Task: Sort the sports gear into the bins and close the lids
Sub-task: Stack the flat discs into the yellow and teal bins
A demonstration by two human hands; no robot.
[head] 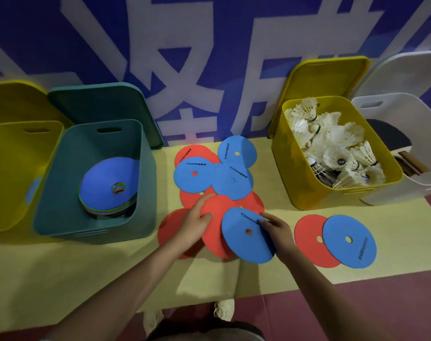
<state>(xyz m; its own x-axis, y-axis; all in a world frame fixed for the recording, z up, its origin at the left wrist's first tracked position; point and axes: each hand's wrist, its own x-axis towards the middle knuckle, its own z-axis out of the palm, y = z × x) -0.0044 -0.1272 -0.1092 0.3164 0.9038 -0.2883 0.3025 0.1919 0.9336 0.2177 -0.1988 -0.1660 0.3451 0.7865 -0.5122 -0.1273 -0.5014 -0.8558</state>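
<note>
Gripping red disc [215, 217] left hand [197, 225]; right hand [276, 228] pinching blue disc [244, 236].

Matt discs [249, 235], smooth plastic bins [91, 225]

Discs [217, 193] lie between the left bin [145, 188] and the shuttlecock bin [283, 168].
</note>
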